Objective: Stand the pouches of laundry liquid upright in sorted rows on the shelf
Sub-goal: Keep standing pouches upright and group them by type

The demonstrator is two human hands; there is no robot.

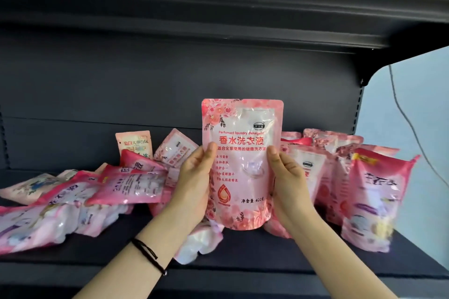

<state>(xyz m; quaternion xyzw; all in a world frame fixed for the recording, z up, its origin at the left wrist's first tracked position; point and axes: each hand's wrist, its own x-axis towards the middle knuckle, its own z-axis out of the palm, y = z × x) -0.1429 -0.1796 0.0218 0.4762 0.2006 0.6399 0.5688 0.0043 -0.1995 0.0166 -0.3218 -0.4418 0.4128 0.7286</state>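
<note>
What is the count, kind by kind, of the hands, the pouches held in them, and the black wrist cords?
Hands: 2 (left hand, right hand)
Perfumed laundry detergent pouch, held upright by both hands: 1
Black wrist cord, on the left wrist: 1
Total: 4
The other pouches on the shelf overlap too much to count.

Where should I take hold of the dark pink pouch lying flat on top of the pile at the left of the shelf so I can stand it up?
Judging by its pose, grip the dark pink pouch by its narrow right end, coming from the front right. It lies flat and lengthwise on the heap, with that end nearest the left hand.
</note>
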